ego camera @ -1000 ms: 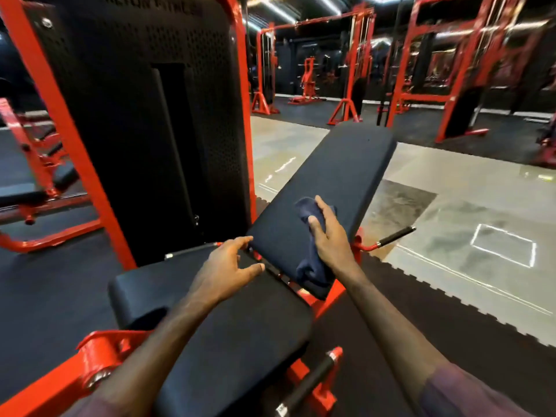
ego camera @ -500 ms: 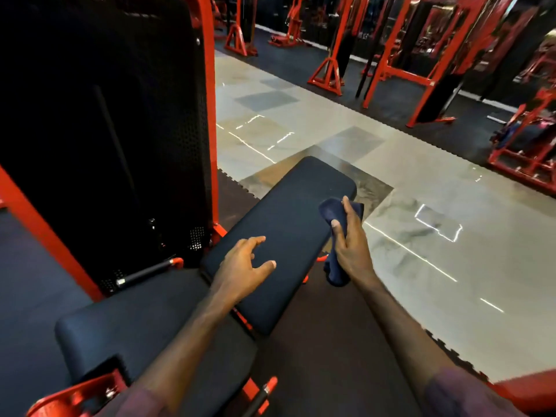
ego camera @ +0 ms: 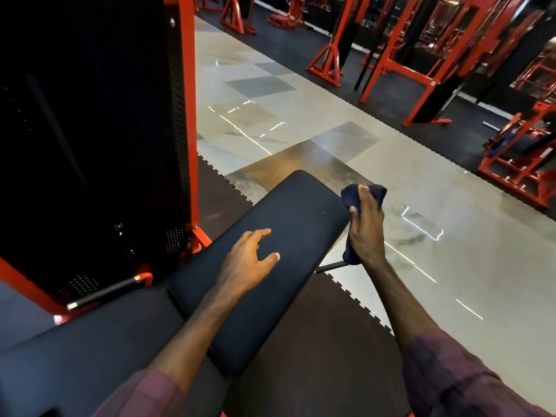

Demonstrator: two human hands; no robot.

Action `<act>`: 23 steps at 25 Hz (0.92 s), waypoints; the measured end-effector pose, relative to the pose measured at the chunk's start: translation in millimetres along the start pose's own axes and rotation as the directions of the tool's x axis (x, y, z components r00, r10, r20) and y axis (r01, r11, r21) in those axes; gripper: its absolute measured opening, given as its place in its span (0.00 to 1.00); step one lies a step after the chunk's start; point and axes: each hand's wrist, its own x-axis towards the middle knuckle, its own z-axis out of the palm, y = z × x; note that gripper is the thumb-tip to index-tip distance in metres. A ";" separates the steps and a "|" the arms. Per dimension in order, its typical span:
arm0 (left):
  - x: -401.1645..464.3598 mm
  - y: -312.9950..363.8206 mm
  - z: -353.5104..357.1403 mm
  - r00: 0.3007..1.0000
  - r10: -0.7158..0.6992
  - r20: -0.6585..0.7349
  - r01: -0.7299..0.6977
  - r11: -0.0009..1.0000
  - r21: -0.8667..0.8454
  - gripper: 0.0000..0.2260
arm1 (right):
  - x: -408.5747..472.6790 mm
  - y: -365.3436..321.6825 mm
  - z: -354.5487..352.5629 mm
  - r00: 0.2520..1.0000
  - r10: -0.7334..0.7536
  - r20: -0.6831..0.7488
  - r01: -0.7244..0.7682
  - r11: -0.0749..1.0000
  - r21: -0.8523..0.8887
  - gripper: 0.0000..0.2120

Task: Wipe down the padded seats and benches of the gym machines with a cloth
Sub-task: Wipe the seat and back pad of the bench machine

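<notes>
A gym: red-framed weight machines (ego camera: 400, 55), padded bench (ego camera: 270, 251), rubber floor mats (ego camera: 316, 341).

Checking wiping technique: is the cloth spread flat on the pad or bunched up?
Bunched. The right hand grips the dark blue cloth in a wad at the back pad edge.

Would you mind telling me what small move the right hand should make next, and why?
Probably sweep the cloth along the back pad's right edge: the right hand grips it beside that edge, and the left hand hovers open over the pad.
</notes>
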 end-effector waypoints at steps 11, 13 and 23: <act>129.4 -10.0 166.8 0.974 -0.181 -0.136 0.189 0.981 0.047 0.32 | 90.1 115.9 109.5 0.839 -0.327 0.435 0.523 0.704 -0.480 0.30; 138.1 -4.6 206.9 0.958 -0.240 -0.159 0.252 0.966 0.061 0.37 | 100.7 104.5 120.4 0.770 -0.363 0.525 0.606 0.672 -0.425 0.30; 139.4 6.5 276.8 0.905 -0.337 -0.258 0.400 0.883 0.248 0.47 | 149.1 104.3 125.6 0.510 -0.485 0.710 0.830 0.495 -0.258 0.31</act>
